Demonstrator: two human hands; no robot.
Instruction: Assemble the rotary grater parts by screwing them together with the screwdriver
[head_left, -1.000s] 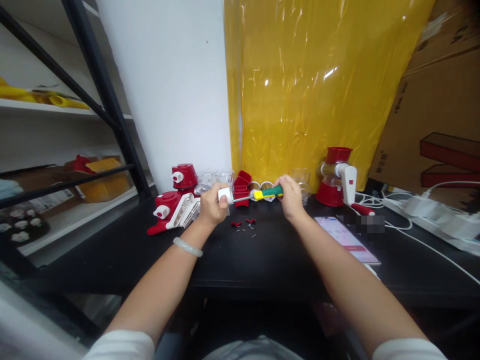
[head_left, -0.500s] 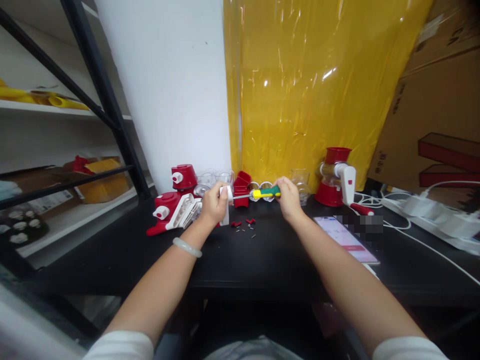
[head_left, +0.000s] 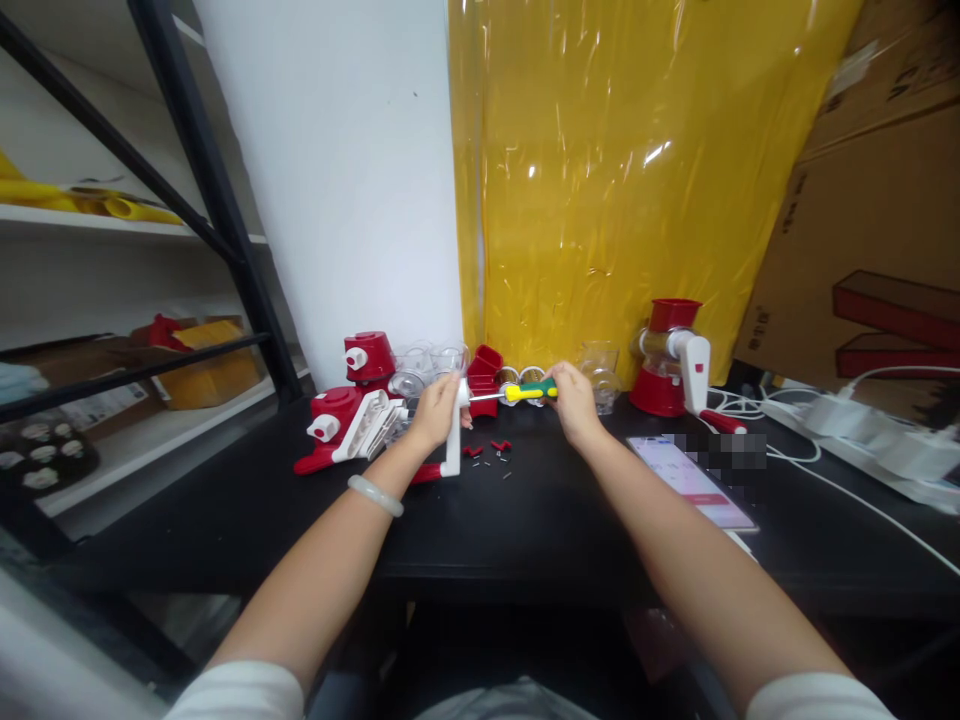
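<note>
My left hand (head_left: 436, 412) is closed around a white crank handle (head_left: 453, 448) with a red grip, which hangs downward below my fingers. In my right hand (head_left: 576, 405) is a screwdriver (head_left: 531, 390) with a green and yellow handle. Its shaft points left and its tip meets the white hub of the crank; the tip itself is hidden. On the black table under the tool lie small red pieces (head_left: 501, 445) and several small screws (head_left: 487, 463).
Red and white grinder bases (head_left: 334, 410) and clear plastic cups (head_left: 427, 362) stand at the left back. An assembled red grinder (head_left: 667, 370) stands at the right, with a phone (head_left: 694, 482) before it. Cables and a power strip (head_left: 862, 440) lie farther right.
The crank has turned in my left hand, so its arm and red grip now show below the fingers. The screwdriver stays at the hub, its handle slightly tilted.
</note>
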